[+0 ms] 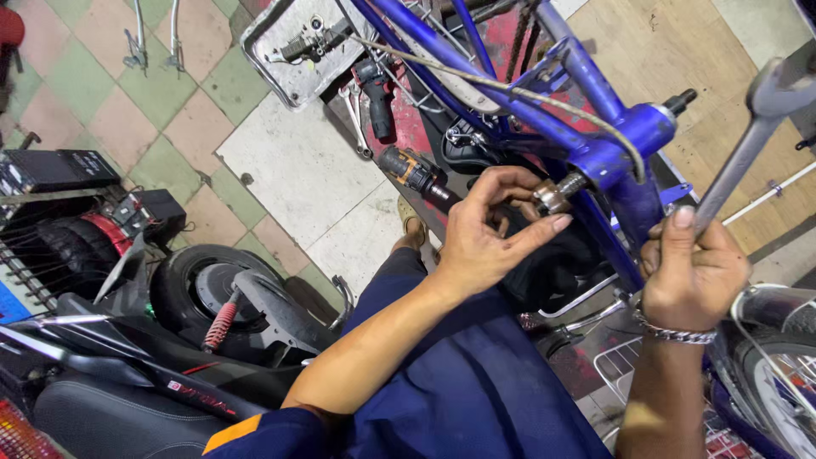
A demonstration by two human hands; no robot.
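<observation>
A blue bicycle frame (595, 93) lies across the top right, its bottom bracket shell (633, 140) facing me with an axle stub at each end. My left hand (489, 234) pinches a silver nut or cup (551, 197) on the near end of the axle, thumb and fingers around it. My right hand (693, 272), with a metal bracelet on the wrist, grips the lower end of a long grey wrench (752, 136) that rises up and right past the frame.
A black scooter (161, 340) with a red spring stands at lower left. Power drills (412, 170) and spanners lie on the tiled floor beside a metal tray (293, 76). A bicycle wheel (778, 374) and a wire basket sit at lower right.
</observation>
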